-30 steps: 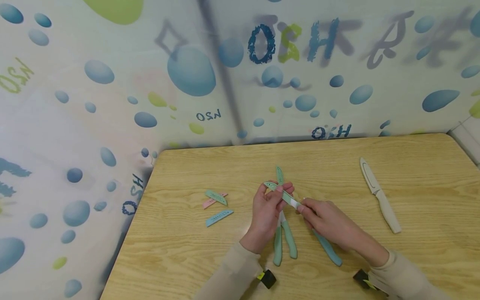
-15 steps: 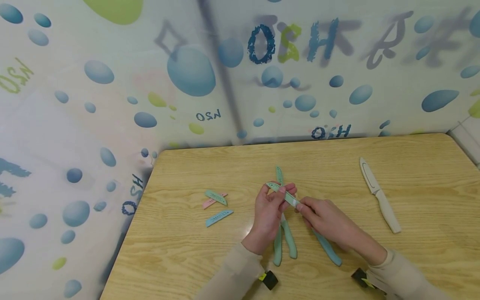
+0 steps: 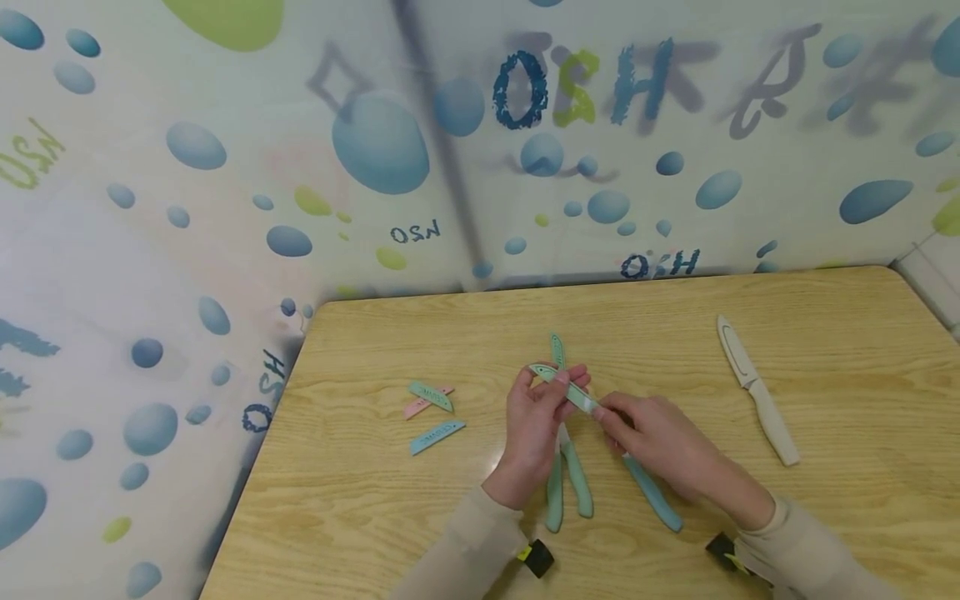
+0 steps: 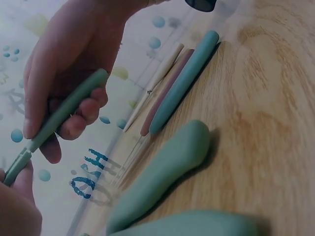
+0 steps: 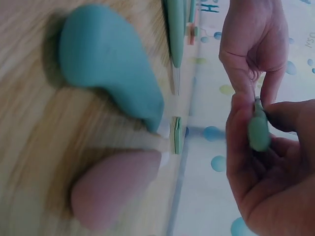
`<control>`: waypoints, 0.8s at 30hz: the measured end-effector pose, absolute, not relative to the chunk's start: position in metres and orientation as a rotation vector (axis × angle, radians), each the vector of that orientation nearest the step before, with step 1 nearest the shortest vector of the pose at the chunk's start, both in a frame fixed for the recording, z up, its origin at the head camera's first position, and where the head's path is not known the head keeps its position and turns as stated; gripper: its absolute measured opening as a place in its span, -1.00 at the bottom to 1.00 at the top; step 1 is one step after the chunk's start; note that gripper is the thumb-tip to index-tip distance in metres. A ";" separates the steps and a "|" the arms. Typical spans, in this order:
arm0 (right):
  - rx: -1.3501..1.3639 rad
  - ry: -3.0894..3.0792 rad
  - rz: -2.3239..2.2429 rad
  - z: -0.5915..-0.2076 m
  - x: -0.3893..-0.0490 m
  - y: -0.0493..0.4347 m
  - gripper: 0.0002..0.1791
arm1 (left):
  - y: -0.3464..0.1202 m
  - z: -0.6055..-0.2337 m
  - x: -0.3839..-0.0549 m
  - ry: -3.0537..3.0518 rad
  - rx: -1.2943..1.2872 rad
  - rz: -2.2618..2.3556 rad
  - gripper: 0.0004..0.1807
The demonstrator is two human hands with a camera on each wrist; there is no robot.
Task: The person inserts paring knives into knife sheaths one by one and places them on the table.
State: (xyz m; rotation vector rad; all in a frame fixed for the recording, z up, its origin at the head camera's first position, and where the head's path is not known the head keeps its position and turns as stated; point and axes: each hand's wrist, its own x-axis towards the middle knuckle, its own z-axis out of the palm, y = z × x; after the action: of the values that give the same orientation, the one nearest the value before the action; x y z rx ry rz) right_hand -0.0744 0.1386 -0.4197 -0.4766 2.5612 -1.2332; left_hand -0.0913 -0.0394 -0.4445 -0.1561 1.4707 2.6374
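Note:
My left hand (image 3: 531,425) pinches a light green blade cover (image 3: 558,385) between thumb and fingers, above the table. The cover sits over the blade of a small knife, with a short strip of white blade (image 3: 588,404) showing at its lower end. My right hand (image 3: 660,433) grips that knife's green handle (image 4: 69,105), mostly hidden in the head view. Beneath my left hand lie two more green-handled knives, their handles (image 3: 554,496) (image 3: 578,483) side by side, and a green cover (image 3: 558,350) sticks out beyond it. Below my right hand lies a blue knife handle (image 3: 652,492).
A pink knife handle (image 5: 118,187) lies beside the blue one. Left on the wooden table (image 3: 337,500) are loose covers: a green one (image 3: 431,395) across a pink one (image 3: 414,408), and a blue one (image 3: 438,437). A cream knife (image 3: 765,408) lies at right.
My left hand shifted slightly right with the cover, narrowing the strip of white blade, then moved back left, and more blade shows again. My right hand has stayed nearly still.

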 end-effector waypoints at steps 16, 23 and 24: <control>-0.676 3.065 -0.834 -0.427 -0.073 0.137 -0.81 | -0.041 -0.450 -0.094 1.462 -0.147 2.656 -0.72; -0.500 3.014 -0.813 -0.427 -0.070 0.151 -0.83 | -0.049 -0.450 -0.094 1.515 -0.167 2.627 -0.56; -0.468 3.009 -0.814 -0.427 -0.070 0.155 -0.81 | -0.051 -0.450 -0.094 1.511 -0.180 2.635 -0.57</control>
State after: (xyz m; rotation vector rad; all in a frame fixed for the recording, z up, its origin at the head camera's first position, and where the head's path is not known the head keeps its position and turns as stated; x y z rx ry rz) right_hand -0.0700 0.1546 -0.4272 -0.4679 3.0090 -0.8141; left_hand -0.0944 -0.0509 -0.4504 -0.1803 1.5110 2.6355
